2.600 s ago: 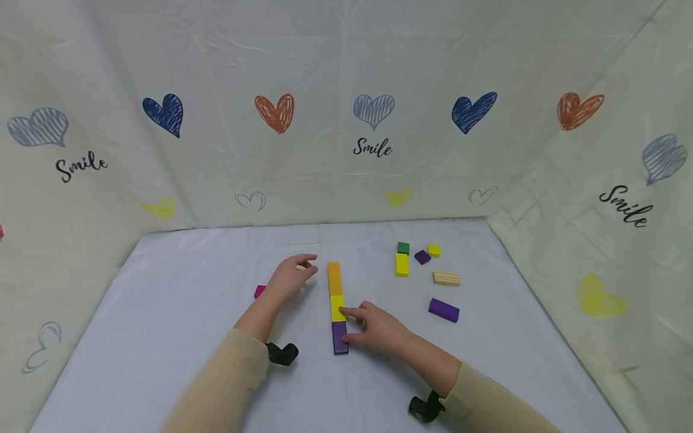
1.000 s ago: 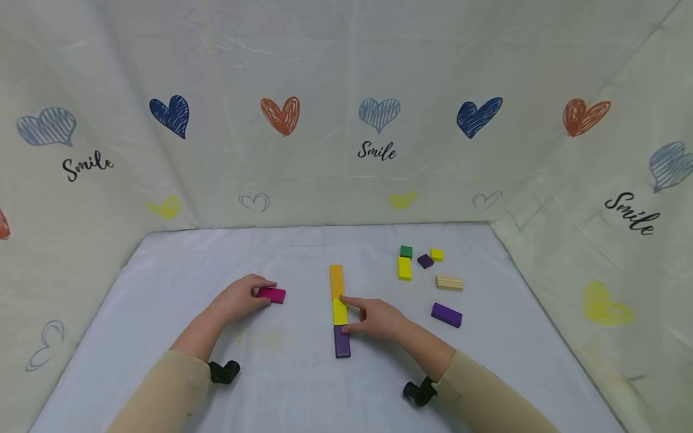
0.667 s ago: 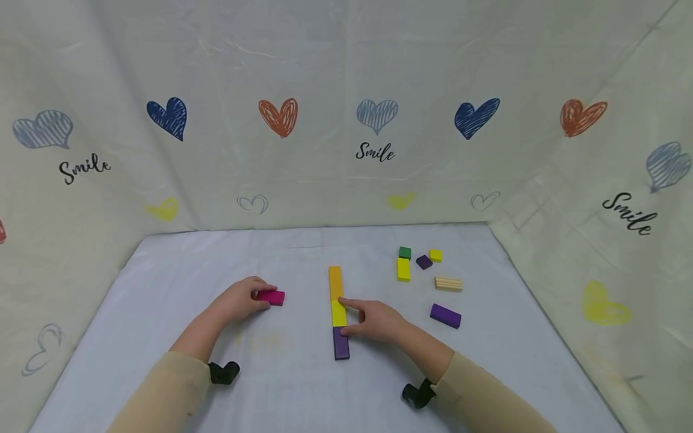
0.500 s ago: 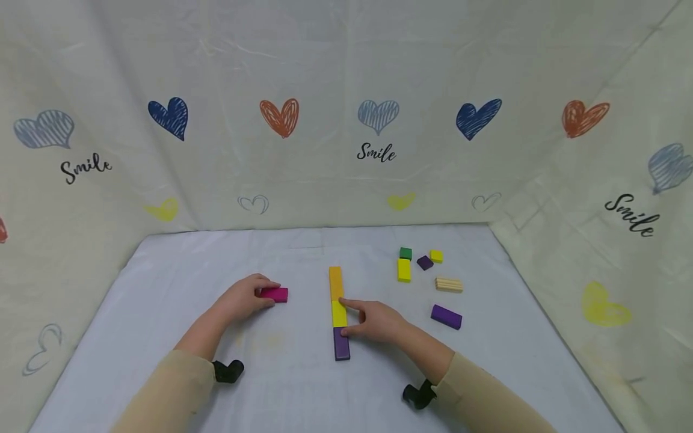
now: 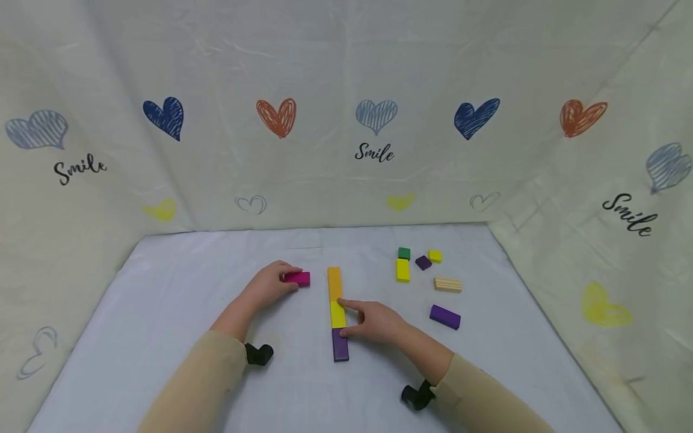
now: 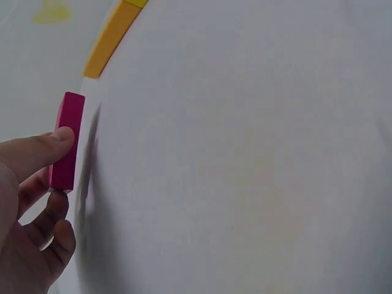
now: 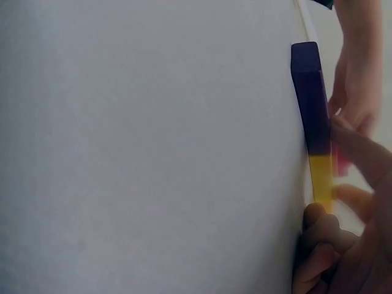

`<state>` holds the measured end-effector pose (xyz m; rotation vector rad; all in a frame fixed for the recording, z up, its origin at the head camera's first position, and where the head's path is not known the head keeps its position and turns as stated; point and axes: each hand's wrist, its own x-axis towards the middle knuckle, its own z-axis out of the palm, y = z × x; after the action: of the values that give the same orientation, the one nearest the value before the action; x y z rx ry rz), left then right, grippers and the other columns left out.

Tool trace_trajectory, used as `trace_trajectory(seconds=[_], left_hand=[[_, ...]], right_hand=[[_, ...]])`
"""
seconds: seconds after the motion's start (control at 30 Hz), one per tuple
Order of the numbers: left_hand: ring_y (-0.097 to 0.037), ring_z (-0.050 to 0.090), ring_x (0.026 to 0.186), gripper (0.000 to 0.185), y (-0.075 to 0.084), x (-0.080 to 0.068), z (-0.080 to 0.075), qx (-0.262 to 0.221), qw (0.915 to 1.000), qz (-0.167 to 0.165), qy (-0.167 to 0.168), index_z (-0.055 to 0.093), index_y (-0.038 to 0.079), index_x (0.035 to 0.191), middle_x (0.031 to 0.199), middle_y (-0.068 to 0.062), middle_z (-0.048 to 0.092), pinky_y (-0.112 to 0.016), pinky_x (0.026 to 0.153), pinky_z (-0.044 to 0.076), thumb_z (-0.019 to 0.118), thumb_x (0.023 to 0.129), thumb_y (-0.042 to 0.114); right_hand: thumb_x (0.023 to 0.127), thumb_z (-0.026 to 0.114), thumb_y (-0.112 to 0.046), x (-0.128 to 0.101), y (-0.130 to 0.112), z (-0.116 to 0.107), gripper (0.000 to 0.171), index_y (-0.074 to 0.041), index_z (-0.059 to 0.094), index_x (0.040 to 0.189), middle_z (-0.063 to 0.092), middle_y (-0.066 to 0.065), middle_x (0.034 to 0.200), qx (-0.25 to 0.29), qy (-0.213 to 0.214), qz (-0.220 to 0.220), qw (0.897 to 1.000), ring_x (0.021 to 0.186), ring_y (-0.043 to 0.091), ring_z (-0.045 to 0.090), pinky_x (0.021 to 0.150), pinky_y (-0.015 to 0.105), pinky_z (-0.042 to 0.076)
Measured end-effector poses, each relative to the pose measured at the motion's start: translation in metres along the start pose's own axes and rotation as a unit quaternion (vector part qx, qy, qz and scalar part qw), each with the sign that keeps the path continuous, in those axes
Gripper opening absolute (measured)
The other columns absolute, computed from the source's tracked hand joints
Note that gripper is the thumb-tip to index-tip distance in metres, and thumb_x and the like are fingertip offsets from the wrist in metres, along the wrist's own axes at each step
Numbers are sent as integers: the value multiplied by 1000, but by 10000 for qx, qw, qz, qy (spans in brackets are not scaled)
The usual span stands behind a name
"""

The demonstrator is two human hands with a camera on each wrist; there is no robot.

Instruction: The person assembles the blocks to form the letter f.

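Pink block (image 5: 297, 278), pinched by the left hand (image 5: 269, 286), sits just left of the row (image 5: 337, 313); the right hand (image 5: 375, 321) pins the yellow block (image 5: 338, 314). A careless nudge could skew the row.

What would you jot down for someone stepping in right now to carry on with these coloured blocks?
Left hand pinches the pink block, just left of the row's far end, not touching it.
Right hand rests fingertips against the yellow block, steadying the row.
Done: orange block, yellow and purple block lie end to end in one line.
Left: pink block is not yet joined; six loose pieces sit to the right, among them a purple bar.
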<state>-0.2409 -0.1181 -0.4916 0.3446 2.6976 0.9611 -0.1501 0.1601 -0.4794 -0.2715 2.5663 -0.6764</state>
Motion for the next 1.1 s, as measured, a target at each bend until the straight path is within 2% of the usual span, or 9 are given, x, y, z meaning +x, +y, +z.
trace_trajectory(seconds=[0.17, 0.43, 0.83, 1.1], left_hand=[[-24, 54, 108, 42, 12, 11, 7, 79, 9999, 86, -12, 66, 24, 132, 126, -5, 60, -43, 98, 48, 73, 91, 25], [-24, 55, 107, 40, 22, 20, 15, 62, 9999, 155, 20, 67, 23, 131, 125, -6, 61, -44, 97, 48, 73, 91, 25], [-25, 56, 107, 39, 20, 31, 26, 196, 9994, 248, 114, 68, 21, 130, 124, -7, 61, -44, 99, 46, 73, 91, 24], [-26, 55, 110, 41, 22, 32, 28, 208, 9997, 124, 69, 66, 26, 133, 127, -7, 59, -45, 100, 47, 72, 92, 28]], right_hand=[[81, 77, -53, -1, -1, 0, 73, -41, 47, 147, 55, -1, 81, -43, 19, -26, 10000, 74, 16, 50, 61, 30, 40], [81, 75, -55, 0, 0, 1, 74, -41, 46, 147, 55, -1, 80, -80, -2, -82, 9999, 73, 16, 50, 61, 30, 40], [80, 76, -55, 1, 0, 0, 74, -42, 46, 147, 55, -1, 80, -13, -14, -72, 10000, 74, 16, 50, 62, 30, 41], [82, 76, -54, 1, 2, 0, 74, -39, 46, 148, 56, -1, 79, 30, -1, -127, 9999, 72, 16, 50, 60, 29, 39]])
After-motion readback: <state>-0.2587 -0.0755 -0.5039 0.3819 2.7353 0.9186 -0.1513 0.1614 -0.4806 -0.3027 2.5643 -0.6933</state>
